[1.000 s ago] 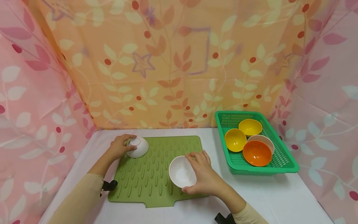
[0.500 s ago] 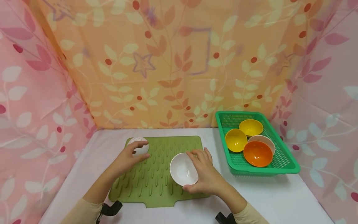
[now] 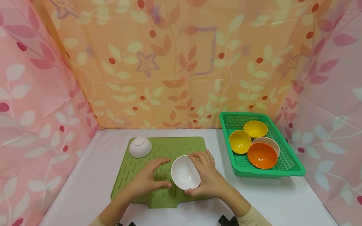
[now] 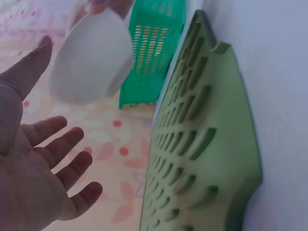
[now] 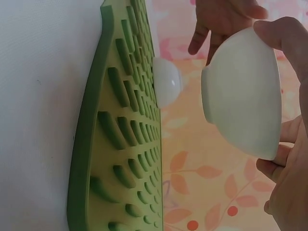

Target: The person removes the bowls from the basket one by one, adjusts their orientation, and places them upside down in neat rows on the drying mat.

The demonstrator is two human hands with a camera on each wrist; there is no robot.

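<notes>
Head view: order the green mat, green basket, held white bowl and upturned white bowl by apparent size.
Green mat
Green basket
Held white bowl, upturned white bowl: unranked; the held one looks larger but is nearer.

The head camera looks forward and down from above the near side of the white-covered counter, farthest out; orange patterned fabric fills its upper centre. The left wrist camera, turned sideways, looks closely past the left hand at lower left. The right wrist camera, also sideways, has the right hand at the right edge. All three views share the ridged green mat and round white bowl; head and left wrist share the perforated green basket.
</notes>
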